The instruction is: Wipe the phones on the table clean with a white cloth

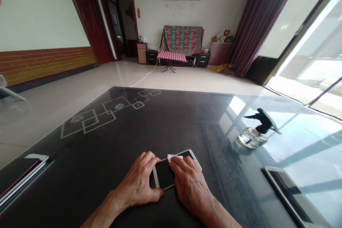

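The left hand (141, 181) is gripping one end of a white-framed phone (164, 172), its thumb bracing the near side and its fingers holding the far side. The right hand (189, 181) is closing its fingers over a small white wipe (175, 156) and pressing it onto the dark screen; the palm is hiding most of the contact. The phone is lying face up toward the near edge of a black tabletop (171, 124), its right end angling toward the far edge.

Judging by this hold, the step in hand is rubbing the screen while the other hand is steadying the frame. A further stroke would be calling for flat, even pressure from the right fingers, with the left grip staying clear of the glass.

Farther out, a spray bottle (251, 138) is standing upright toward the right side of the surface, its nozzle pointing left. Nearer the right corner, a second flat device (296, 196) is lying apart from the hands; another device (16, 172) is resting by the left edge, running out of view. Pale squares (114, 105) are decorating the far-left part.
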The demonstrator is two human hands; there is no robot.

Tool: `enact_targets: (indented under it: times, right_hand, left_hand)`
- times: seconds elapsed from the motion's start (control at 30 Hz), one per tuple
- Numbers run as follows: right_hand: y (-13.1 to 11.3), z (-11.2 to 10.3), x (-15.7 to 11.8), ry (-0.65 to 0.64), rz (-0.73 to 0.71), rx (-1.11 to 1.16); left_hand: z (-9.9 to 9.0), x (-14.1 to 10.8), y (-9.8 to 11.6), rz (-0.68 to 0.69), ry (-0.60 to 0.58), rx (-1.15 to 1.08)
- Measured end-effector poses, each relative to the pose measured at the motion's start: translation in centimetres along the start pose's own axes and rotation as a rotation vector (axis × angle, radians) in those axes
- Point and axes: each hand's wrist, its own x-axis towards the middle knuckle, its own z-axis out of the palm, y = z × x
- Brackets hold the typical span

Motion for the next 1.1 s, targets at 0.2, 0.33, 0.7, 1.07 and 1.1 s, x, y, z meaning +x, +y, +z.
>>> enact_targets:
  times: [0.2,0.33,0.7,1.07,1.1]
  right_hand:
    - [3.6,-1.3,-0.9,0.058,0.074,-0.077]
    - [4.4,-1.3,-1.0,0.104,0.106,-0.078]
    - [4.7,-1.2,-0.4,0.107,0.13,-0.069]
    - [2.8,-0.8,-0.4,0.056,0.069,-0.044]
    - [2.2,-0.6,-0.4,0.043,0.056,-0.029]
  left_hand:
    - [-0.2,0.1,-0.2,-0.005,-0.018,0.033]
    - [-0.8,0.9,-0.5,0.024,-0.08,0.074]
    - [-0.8,1.5,-2.2,0.1,-0.092,0.031]
    - [-0.5,1.7,-2.4,0.063,-0.049,-0.016]
    - [-0.5,1.7,-2.4,0.067,-0.051,-0.016]
